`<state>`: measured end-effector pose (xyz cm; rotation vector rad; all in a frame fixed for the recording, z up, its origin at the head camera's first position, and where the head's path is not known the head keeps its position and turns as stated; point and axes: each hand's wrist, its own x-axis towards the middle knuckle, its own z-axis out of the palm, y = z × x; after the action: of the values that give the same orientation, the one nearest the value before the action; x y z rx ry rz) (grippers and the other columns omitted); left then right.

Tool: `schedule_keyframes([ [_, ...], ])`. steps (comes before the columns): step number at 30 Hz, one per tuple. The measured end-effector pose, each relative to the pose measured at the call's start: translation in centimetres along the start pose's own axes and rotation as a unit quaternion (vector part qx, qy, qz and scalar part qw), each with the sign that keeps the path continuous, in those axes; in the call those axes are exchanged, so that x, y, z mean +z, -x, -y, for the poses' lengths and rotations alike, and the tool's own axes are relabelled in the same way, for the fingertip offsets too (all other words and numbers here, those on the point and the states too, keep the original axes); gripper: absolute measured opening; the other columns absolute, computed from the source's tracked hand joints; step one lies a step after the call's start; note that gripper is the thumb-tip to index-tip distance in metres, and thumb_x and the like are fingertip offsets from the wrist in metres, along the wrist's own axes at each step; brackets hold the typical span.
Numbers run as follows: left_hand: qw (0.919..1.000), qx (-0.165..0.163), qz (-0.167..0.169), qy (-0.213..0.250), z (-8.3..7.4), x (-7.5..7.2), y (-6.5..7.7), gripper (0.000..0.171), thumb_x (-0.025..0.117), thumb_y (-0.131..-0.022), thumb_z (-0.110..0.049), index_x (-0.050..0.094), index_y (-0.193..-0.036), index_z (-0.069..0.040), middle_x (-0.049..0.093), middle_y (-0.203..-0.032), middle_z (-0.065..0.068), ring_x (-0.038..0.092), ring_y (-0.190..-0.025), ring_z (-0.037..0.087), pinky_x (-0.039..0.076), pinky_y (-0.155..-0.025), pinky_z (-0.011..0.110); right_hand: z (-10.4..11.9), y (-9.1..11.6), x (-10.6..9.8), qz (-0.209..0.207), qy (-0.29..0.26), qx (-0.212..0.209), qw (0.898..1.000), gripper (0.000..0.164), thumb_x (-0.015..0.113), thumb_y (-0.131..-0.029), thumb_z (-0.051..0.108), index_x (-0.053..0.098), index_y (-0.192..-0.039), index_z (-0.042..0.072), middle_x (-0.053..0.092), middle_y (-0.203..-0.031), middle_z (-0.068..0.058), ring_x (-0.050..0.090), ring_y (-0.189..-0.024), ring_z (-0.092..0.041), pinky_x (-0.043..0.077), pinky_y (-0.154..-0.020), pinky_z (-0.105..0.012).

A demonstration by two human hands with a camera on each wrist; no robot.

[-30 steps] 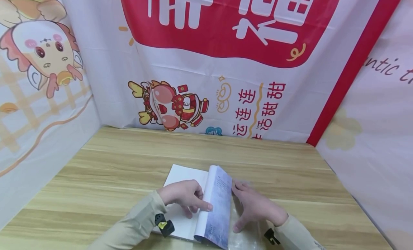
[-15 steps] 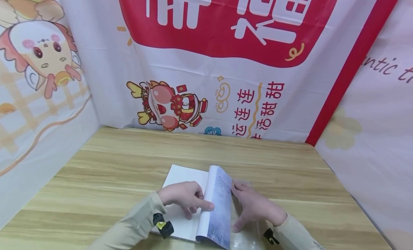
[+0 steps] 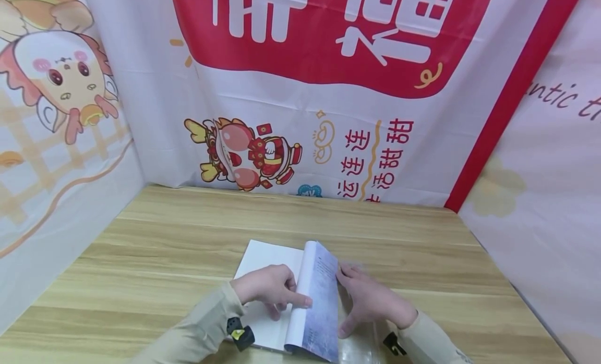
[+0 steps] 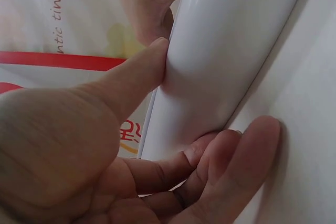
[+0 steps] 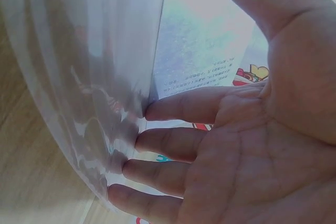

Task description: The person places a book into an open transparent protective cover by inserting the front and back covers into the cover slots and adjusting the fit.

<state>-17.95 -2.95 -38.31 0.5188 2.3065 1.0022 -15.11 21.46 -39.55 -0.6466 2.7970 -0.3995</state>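
A book with a white page [image 3: 269,253] lies on the wooden table, and its blue-grey printed cover [image 3: 321,306] is bent up in a curve. My left hand [image 3: 269,287] pinches this cover, thumb on the printed side and fingers on the white inner side [image 4: 226,40]. At the right of the cover, my right hand [image 3: 373,301] spreads over a clear plastic sleeve [image 3: 359,351]. In the right wrist view, its nearly straight fingertips touch the sheet of clear plastic [image 5: 89,77], with the thumb held apart. Whether the cover sits inside the plastic, I cannot tell.
The wooden table [image 3: 164,249] runs back to a white and red printed cloth [image 3: 263,98]. More printed cloth hangs along the left [image 3: 70,171] and right [image 3: 540,197] sides. A black wrist mount [image 3: 240,332] sits on the left sleeve.
Both hands have stayed almost still. The lower free edge of the bent cover has shifted slightly to the right.
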Motion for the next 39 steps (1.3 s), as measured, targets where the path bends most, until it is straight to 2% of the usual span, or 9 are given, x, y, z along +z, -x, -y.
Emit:
schedule_keyframes([
  [7, 0.9999, 0.005, 0.009, -0.004, 0.06, -0.02, 0.01, 0.042, 0.074, -0.079, -0.042, 0.056, -0.078, -0.004, 0.061, -0.072, 0.011, 0.064, -0.057, 0.023, 0.053, -0.052, 0.032, 0.03, 0.17, -0.08, 0.005, -0.015, -0.001, 1.0, 0.123, 0.086, -0.051, 0.052, 0.032, -0.142, -0.01, 0.02, -0.15, -0.026, 0.018, -0.136, -0.044, 0.019, -0.108, -0.049],
  [15, 0.9997, 0.009, 0.024, -0.003, 0.18, -0.56, -0.32, 0.045, 0.068, -0.083, -0.049, 0.06, -0.08, -0.004, 0.061, -0.071, 0.01, 0.064, -0.057, 0.023, 0.053, -0.054, 0.033, -0.08, 0.11, -0.39, -0.006, -0.001, -0.009, 1.0, 0.122, 0.086, -0.051, 0.051, 0.032, -0.141, -0.012, 0.022, -0.149, -0.026, 0.02, -0.136, -0.043, 0.021, -0.108, -0.048],
  [28, 0.9997, 0.008, -0.015, -0.017, 0.35, 0.11, -0.38, 0.044, 0.072, -0.08, -0.046, 0.061, -0.072, -0.004, 0.062, -0.064, 0.008, 0.062, -0.052, 0.02, 0.052, -0.048, 0.031, 0.06, 0.23, -0.29, -0.001, -0.003, -0.009, 1.0, 0.121, 0.085, -0.052, 0.051, 0.032, -0.141, -0.012, 0.021, -0.149, -0.027, 0.018, -0.136, -0.045, 0.019, -0.108, -0.05],
  [34, 0.9979, 0.011, -0.042, -0.048, 0.05, 0.32, -0.14, 0.043, 0.074, -0.078, -0.046, 0.061, -0.069, -0.006, 0.061, -0.06, 0.006, 0.059, -0.049, 0.018, 0.05, -0.046, 0.029, -0.31, 0.1, -0.25, 0.002, -0.008, -0.013, 1.0, 0.124, 0.084, -0.052, 0.053, 0.03, -0.141, -0.013, 0.018, -0.149, -0.029, 0.017, -0.136, -0.045, 0.017, -0.109, -0.05],
  [39, 0.998, 0.012, -0.031, -0.055, -0.13, 0.14, -0.15, 0.044, 0.071, -0.08, -0.049, 0.06, -0.073, -0.007, 0.061, -0.062, 0.006, 0.06, -0.051, 0.019, 0.051, -0.048, 0.031, -0.37, 0.11, -0.29, -0.001, -0.008, -0.014, 1.0, 0.125, 0.084, -0.051, 0.054, 0.029, -0.141, -0.013, 0.017, -0.149, -0.03, 0.017, -0.136, -0.046, 0.016, -0.109, -0.051],
])
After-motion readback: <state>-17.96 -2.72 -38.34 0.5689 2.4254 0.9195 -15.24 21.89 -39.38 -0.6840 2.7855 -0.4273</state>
